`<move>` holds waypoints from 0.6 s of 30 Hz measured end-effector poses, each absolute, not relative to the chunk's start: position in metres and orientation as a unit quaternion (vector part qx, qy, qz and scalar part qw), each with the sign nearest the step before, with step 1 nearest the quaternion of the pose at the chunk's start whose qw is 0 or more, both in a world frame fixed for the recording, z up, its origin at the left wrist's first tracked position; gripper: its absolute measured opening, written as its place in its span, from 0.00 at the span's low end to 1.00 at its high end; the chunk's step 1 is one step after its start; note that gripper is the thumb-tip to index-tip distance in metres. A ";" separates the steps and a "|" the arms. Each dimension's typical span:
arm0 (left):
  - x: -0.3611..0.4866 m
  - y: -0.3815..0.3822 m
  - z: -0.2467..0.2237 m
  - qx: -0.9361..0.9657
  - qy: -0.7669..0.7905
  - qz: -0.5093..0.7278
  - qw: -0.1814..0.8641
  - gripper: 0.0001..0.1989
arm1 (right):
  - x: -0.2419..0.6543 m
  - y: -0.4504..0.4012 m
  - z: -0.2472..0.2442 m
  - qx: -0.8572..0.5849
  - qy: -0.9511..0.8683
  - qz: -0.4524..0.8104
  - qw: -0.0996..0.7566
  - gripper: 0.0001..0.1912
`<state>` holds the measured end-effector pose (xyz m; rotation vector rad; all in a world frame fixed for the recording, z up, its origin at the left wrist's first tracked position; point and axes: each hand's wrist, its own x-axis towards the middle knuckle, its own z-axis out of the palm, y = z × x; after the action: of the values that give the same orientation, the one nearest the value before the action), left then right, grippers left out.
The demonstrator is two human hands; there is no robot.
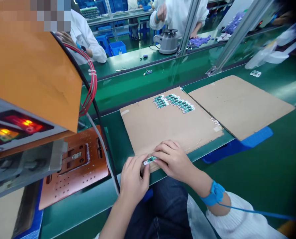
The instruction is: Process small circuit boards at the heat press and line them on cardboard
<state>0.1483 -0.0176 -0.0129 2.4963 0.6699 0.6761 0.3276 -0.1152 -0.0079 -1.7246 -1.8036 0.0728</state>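
Between my two hands is a small green circuit board (150,160) with white ends, held just above the near edge of a cardboard sheet (148,127). The fingers and thumb of my left hand (135,176) pinch its left end. At its right end, the fingertips of my right hand (171,157) close on it too. A blue wrist strap (214,194) with a cord is on my right wrist. Farther back on the cardboard lie several similar boards (179,102) in slanted rows.
An orange machine (33,76) with lit red displays stands at left above a copper-coloured plate (75,172). Red cables (91,86) and a black cable hang beside it. Another cardboard sheet (239,103) lies at right. Across the green bench, people in white work near a grey device (168,42).
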 end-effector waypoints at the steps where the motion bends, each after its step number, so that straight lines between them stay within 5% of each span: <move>1: 0.148 -0.017 -0.014 0.903 0.250 0.253 0.239 0.13 | 0.328 -0.115 -0.009 -0.655 -0.682 0.028 0.323 0.08; 18: 0.151 -0.018 -0.019 0.864 0.282 0.286 0.303 0.09 | 0.326 -0.118 -0.022 -0.648 -0.658 -0.012 0.384 0.06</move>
<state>0.1508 -0.0183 -0.0190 2.2898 0.7478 0.7585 0.3256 -0.1185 -0.0220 -1.6506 -1.6760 -0.0308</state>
